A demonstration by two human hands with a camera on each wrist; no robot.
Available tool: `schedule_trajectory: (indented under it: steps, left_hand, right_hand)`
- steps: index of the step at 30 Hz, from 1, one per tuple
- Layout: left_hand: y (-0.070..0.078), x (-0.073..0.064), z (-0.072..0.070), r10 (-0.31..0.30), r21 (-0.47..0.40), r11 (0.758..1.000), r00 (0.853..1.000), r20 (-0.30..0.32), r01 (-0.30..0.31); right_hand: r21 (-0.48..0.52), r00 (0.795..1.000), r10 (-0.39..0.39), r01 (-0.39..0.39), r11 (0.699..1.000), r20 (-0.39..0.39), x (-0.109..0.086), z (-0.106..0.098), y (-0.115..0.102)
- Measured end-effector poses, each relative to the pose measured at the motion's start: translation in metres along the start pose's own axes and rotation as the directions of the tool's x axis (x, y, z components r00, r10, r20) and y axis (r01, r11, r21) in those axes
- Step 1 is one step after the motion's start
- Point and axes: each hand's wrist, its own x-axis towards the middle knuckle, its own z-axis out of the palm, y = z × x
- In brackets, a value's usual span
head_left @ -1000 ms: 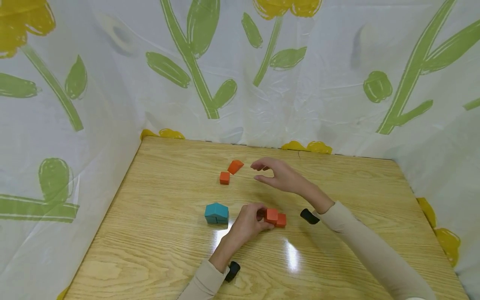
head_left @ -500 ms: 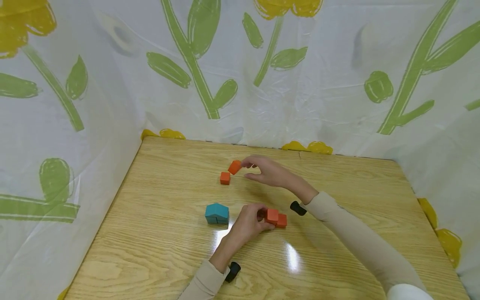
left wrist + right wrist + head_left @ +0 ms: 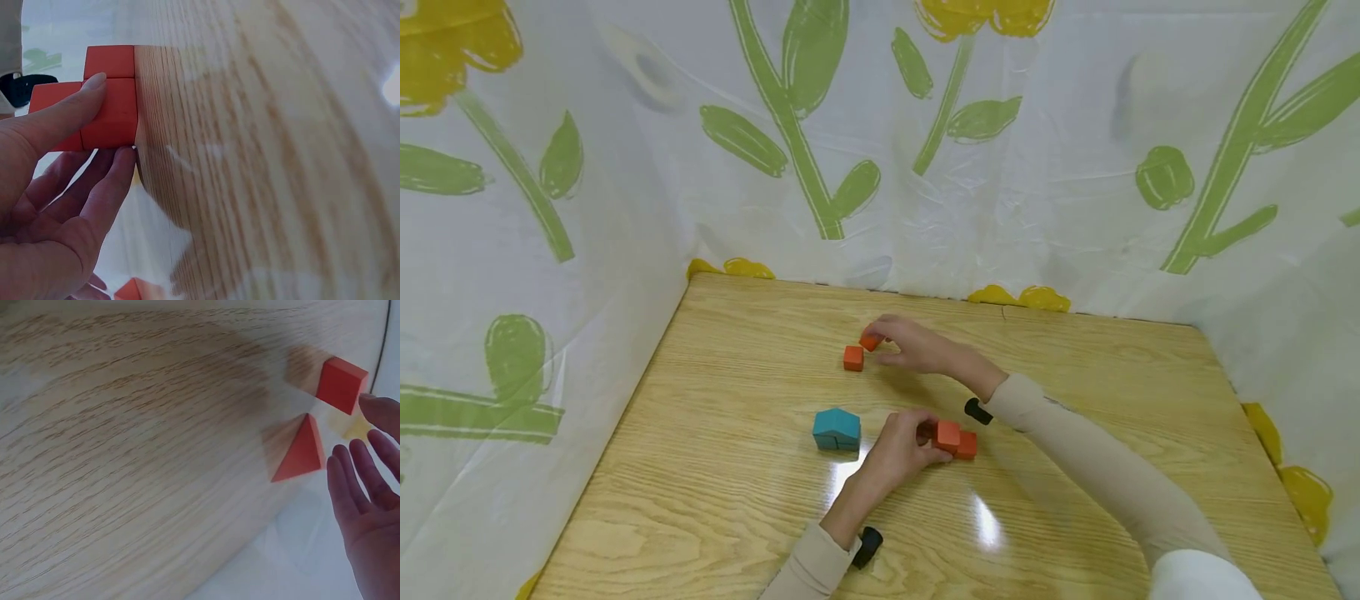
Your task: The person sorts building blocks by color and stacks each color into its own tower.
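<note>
My left hand (image 3: 904, 446) pinches red cubes at the middle of the table. In the left wrist view, one red cube (image 3: 55, 94) sits on top of a lower red cube (image 3: 111, 119). Another red cube (image 3: 110, 61) stands beside the lower one. The thumb lies across the near face and a fingertip touches the opposite side. My right hand (image 3: 917, 346) reaches over a red triangular block (image 3: 301, 453), with fingers spread around it and nothing gripped. Its fingertips are close beside the block. A loose red cube (image 3: 853, 358) stands next to the triangular block.
A small teal block structure (image 3: 837, 429) with a peaked top stands left of my left hand. The wooden table (image 3: 715, 492) is bounded by a white flower-printed curtain (image 3: 647, 167) at the back and sides.
My right hand has moved left to the triangular block and now partly covers it in the head view. The left hand has stayed on the red cubes.
</note>
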Motion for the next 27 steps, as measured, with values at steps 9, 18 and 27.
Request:
schedule_trajectory:
  steps: [9, 18, 27]
  left_hand:
    - [-0.001, 0.0, 0.001, -0.021, -0.007, 1.0, 1.0, -0.005, 0.021]
    - [0.0, 0.001, 0.0, -0.039, -0.012, 0.999, 0.999, -0.001, 0.039]
    - [0.0, 0.0, -0.001, -0.037, -0.015, 0.999, 0.999, -0.007, 0.037]
  right_hand:
    - [-0.081, 0.998, -0.032, 0.037, 0.996, 0.061, 0.012, 0.012, 0.002]
    - [-0.097, 0.991, -0.026, 0.039, 0.995, 0.135, 0.021, 0.016, 0.002]
    - [-0.097, 0.988, 0.012, 0.003, 0.995, 0.156, 0.025, 0.015, -0.002]
